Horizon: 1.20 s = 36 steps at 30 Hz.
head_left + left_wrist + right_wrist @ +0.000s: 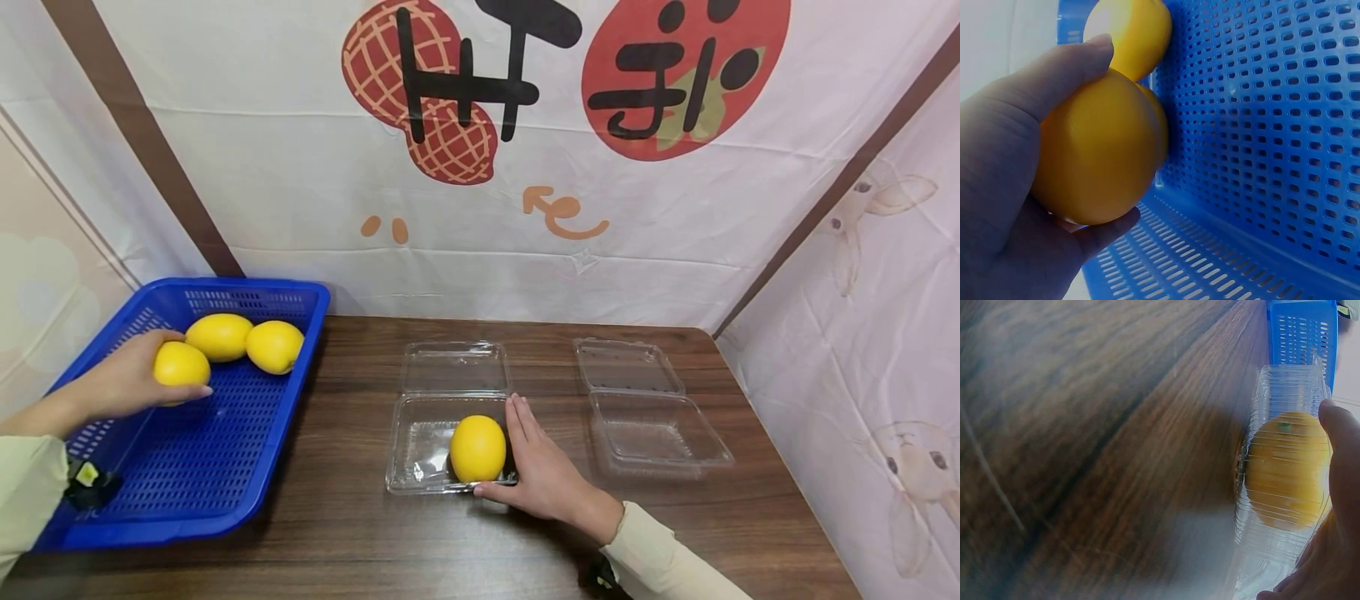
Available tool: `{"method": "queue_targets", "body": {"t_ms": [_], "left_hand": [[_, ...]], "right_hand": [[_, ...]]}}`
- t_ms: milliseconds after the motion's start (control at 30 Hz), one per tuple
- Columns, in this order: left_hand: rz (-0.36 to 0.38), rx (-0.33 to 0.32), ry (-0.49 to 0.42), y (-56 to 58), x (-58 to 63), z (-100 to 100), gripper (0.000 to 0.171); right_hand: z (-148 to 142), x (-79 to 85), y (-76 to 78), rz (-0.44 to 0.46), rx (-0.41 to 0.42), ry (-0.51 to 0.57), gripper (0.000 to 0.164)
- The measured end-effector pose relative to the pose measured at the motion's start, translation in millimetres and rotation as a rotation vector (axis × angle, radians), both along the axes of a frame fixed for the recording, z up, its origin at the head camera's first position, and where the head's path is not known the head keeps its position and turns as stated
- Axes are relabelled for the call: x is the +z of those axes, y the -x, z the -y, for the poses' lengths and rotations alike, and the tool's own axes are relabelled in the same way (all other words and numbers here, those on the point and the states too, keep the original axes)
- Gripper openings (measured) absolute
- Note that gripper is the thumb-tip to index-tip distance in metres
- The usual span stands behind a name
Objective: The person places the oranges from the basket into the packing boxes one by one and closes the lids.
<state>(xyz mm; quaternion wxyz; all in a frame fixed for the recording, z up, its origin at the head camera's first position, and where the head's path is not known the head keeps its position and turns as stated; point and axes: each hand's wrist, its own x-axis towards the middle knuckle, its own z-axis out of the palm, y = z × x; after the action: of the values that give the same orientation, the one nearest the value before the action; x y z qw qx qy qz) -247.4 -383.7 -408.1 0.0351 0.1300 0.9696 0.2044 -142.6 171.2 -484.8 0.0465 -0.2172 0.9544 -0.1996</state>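
My left hand (129, 379) grips a yellow lemon (182, 367) inside the blue basket (258, 492), thumb on one side and fingers on the other. Two more lemons, one whole lemon (220, 337) and another lemon (274, 347), lie against the basket's far end. At the middle of the table my right hand (551, 471) rests along the right side of a clear plastic clamshell box (416, 479), its fingers straight and its thumb at the front rim. Inside that box, on its right side, sits one lemon (477, 449). The box's lid (455, 368) lies folded back.
A second clear clamshell box (660, 433), lid laid back, stands to the right on the brown wooden table (345, 542). A printed white cloth (285, 167) hangs behind the table, and another cloth (847, 358) hangs along the right side.
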Motion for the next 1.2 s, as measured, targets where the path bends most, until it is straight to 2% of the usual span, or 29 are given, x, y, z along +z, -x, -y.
{"method": "queue_targets", "body": {"t_ms": [733,1200], "left_hand": [[-0.024,-0.02,-0.011,-3.5,5.9,-13.1,0.097],[-0.086,-0.033,-0.012,-14.7,18.7,-27.3,0.092]], "right_hand": [[-1.8,-2.1,0.6,0.003,0.002,-0.002,0.125],[-1.4,-0.8,1.0,-0.001,0.006,0.006,0.125]]}}
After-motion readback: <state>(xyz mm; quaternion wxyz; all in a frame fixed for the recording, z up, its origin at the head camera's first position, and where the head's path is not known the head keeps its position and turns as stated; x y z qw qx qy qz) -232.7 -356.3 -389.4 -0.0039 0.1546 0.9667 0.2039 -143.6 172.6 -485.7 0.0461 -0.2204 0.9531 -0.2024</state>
